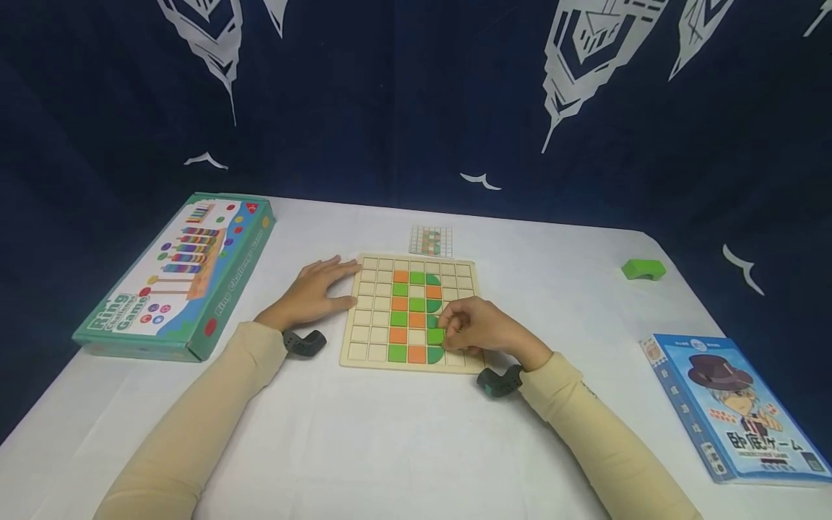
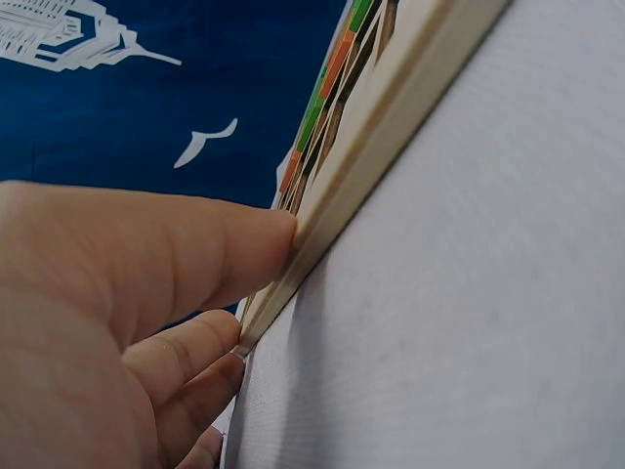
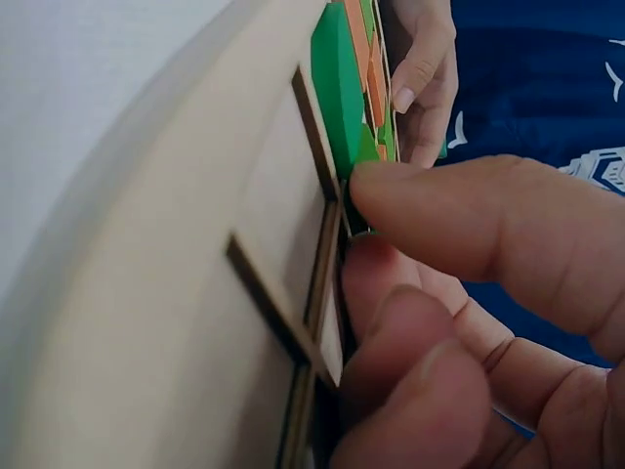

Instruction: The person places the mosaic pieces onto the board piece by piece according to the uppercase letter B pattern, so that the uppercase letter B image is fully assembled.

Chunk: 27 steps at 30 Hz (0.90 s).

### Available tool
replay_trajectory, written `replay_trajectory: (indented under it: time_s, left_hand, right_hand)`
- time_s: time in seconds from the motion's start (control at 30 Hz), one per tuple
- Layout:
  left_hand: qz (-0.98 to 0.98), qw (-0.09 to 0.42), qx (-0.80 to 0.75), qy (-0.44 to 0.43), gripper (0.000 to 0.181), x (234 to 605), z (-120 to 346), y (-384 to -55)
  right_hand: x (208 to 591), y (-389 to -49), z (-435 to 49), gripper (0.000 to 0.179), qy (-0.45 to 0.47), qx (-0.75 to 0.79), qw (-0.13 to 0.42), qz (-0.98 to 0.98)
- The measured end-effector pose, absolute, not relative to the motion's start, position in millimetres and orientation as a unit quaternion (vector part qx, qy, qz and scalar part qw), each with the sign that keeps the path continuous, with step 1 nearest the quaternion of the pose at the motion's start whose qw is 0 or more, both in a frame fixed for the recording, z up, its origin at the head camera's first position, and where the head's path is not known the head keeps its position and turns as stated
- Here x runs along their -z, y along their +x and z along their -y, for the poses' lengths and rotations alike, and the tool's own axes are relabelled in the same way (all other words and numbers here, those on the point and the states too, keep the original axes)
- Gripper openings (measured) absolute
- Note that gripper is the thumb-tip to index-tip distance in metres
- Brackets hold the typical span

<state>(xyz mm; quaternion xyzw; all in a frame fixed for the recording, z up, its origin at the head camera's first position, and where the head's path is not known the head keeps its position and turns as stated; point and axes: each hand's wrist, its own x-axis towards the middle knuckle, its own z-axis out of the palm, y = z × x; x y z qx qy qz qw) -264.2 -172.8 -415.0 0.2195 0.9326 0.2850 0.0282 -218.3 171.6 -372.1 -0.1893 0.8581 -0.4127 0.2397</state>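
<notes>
A wooden grid board (image 1: 364, 334) lies flat on the white table, with orange, light green and dark green pieces filling part of its middle columns. At the lower right of that pattern my right hand (image 1: 479, 326) pinches a light green square tile (image 1: 435, 336) between thumb and fingertips. Only a sliver of that tile shows in the right wrist view, where the thumb (image 3: 459, 210) hides most of it. My left hand (image 1: 316, 291) has its fingers stretched out, and its thumb (image 2: 239, 244) and fingertips touch the board's left edge.
Behind the board lies a small pattern card (image 1: 431, 240). A Ring Challenge Game box (image 1: 178, 274) lies on the left. On the right are a green arched block (image 1: 643, 269) and a blue game box (image 1: 744, 408). A dark patterned curtain (image 1: 390, 108) hangs behind the table.
</notes>
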Motion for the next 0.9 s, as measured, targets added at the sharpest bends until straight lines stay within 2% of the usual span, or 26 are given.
replay_trajectory:
  time_s: [0.57,0.7,0.9]
  left_hand:
    - [-0.932,0.024,-0.285,0.224,0.071,416,173,-265]
    - [-0.932,0.034,-0.287,0.218,0.07,420,173,-263]
    - [-0.935,0.07,-0.29,0.192,0.072,418,170,-257]
  right_hand:
    - [372,-220,-183,0.023,-0.19,0.45,0.237,-0.84]
    - [380,-221,-195,0.02,-0.192,0.467,0.209,-0.837]
    - [388,-220,-217,0.02,-0.159,0.466,0.134,-0.86]
